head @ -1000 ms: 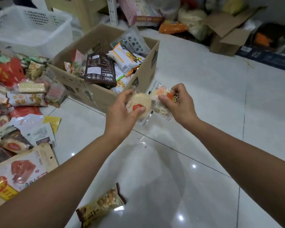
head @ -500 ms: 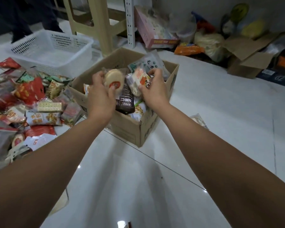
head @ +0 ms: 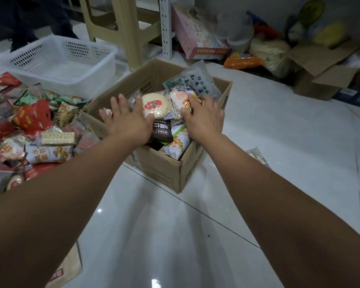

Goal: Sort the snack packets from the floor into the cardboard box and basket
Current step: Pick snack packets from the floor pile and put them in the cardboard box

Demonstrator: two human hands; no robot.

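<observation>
Both hands over cardboard box (head: 170, 171): left hand (head: 127, 121) fingers spread, thumb touching round cake pkt (head: 155, 105); right hand (head: 202, 119) loosely apart on orange-print pkt (head: 180, 100)

1. The cardboard box (head: 170, 173) is partly hidden: both forearms cross its near rim, and packets cover its floor.
2. Left of the box, the snack pile (head: 35, 129) is cut off by the frame's left edge.
3. A tan pouch (head: 68, 269) before the box lies mostly under the left forearm.
4. Right of the box, a clear packet (head: 257, 155) shows only partly.
5. Behind the box, clutter by the wall (head: 264, 40) is blurred.
</observation>
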